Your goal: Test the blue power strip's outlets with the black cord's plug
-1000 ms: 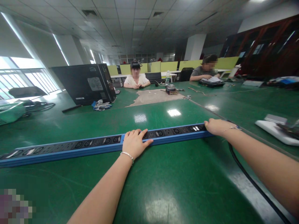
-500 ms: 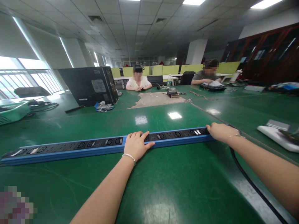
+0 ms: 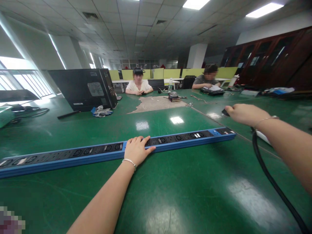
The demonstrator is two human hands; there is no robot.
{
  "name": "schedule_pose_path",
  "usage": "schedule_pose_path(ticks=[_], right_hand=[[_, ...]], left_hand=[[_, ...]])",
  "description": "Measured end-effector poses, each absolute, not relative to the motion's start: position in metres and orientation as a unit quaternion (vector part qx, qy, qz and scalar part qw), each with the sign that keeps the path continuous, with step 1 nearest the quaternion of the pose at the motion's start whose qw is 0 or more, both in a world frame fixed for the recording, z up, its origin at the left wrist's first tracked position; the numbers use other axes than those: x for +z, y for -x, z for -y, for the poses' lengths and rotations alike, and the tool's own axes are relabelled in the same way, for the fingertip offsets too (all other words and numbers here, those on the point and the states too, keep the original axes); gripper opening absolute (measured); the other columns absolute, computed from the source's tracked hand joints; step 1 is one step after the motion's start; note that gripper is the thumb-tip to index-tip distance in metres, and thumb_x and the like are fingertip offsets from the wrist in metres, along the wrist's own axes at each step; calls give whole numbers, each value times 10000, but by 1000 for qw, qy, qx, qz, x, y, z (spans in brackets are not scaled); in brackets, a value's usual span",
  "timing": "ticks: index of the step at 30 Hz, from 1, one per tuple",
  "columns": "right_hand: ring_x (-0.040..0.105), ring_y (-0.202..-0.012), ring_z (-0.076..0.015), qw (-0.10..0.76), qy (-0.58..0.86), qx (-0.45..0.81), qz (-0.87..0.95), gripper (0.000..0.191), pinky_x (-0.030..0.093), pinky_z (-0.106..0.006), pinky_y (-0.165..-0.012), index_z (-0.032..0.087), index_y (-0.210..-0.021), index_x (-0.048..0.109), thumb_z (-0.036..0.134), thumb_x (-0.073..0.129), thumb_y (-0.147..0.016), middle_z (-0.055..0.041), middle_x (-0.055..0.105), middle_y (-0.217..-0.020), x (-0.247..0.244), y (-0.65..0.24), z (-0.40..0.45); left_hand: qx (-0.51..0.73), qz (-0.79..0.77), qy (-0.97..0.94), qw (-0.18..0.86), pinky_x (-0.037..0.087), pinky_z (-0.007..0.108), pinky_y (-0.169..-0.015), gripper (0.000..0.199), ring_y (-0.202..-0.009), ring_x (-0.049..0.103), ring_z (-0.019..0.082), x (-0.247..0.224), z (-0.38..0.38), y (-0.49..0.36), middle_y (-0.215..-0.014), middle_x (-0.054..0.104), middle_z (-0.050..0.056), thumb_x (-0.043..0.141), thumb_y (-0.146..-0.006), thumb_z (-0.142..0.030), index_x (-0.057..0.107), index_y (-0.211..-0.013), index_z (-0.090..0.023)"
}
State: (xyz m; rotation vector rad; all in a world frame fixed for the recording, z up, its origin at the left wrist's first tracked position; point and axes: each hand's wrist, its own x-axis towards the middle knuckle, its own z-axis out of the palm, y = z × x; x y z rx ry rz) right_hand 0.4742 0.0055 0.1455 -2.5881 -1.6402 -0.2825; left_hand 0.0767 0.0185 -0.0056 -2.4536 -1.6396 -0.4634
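A long blue power strip point(image 3: 143, 150) with a row of black sockets lies across the green table. My left hand point(image 3: 136, 150) presses on its middle, fingers over the top and thumb pointing right along the front side. In the air beyond the strip's right end, my right hand point(image 3: 250, 114) is closed round a black plug point(image 3: 225, 112), whose tip sticks out past the thumb. A thick black cable point(image 3: 265, 172) hangs from below that hand and runs down to the lower right. The strip's right-end sockets and a blue section show uncovered; its left end is out of frame.
A black computer case point(image 3: 85, 89) stands at the back left, with gloves point(image 3: 101, 111) before it. A green basket point(image 3: 6, 116) and cables are at far left. Two people sit across the table point(image 3: 170, 188). A white object point(image 3: 263, 137) lies partly behind my right arm.
My right hand has lifted off the strip's right end and moved up and right, taking the plug and cable along. My left hand stays on the strip. The view has shifted slightly right.
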Motion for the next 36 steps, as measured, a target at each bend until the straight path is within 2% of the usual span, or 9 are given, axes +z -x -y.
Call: schedule_pose_path(ticks=[3, 6, 12, 19, 24, 36], right_hand=[[572, -971, -323, 5, 879, -29, 476, 569, 428, -360, -738, 12, -1051, 561, 454, 253, -869, -298, 572, -1090, 132, -477, -3], [569, -970, -316, 8, 878, 9, 478, 548, 418, -329, -706, -28, -1125, 490, 405, 283, -860, -312, 547, -1128, 113, -483, -3], [583, -926, -277, 6, 858, 30, 512, 427, 411, -307, -708, 73, -1075, 507, 380, 286, -877, -234, 596, -1081, 79, -500, -7], [603, -904, -262, 11, 845, 27, 534, 399, 424, -300, -707, 108, -1052, 517, 392, 301, -876, -183, 632, -1016, 55, -505, -15], [615, -881, -257, 16, 840, 5, 542, 402, 432, -309, -710, 105, -1060, 521, 388, 307, -873, -179, 644, -988, 51, -504, -19], [621, -879, -270, -46, 823, 15, 567, 385, 432, -339, -724, 106, -1073, 486, 365, 272, -885, -207, 634, -998, 46, -501, -25]], left_hand=[[-148, 553, 817, 70, 324, 379, -939, 583, -1115, 494, 239, -5, -18, -77, -1204, 581, 51, 344, -822, -655, 482, -1280, -322], [-144, 555, 816, 69, 322, 379, -943, 584, -1122, 493, 240, -3, -18, -77, -1211, 580, 54, 352, -819, -654, 482, -1282, -323], [-145, 550, 818, 82, 334, 379, -933, 570, -1101, 512, 240, -3, -18, -77, -1189, 594, 53, 359, -825, -641, 492, -1273, -315], [-140, 554, 816, 83, 336, 374, -935, 562, -1111, 505, 236, -2, -17, -78, -1191, 591, 44, 363, -826, -637, 485, -1276, -324], [-137, 556, 816, 79, 331, 379, -944, 566, -1110, 507, 235, 0, -16, -78, -1198, 589, 50, 370, -824, -636, 484, -1280, -321], [-147, 550, 818, 84, 338, 386, -933, 565, -1106, 508, 240, -4, -18, -77, -1190, 594, 48, 369, -823, -639, 492, -1272, -318]])
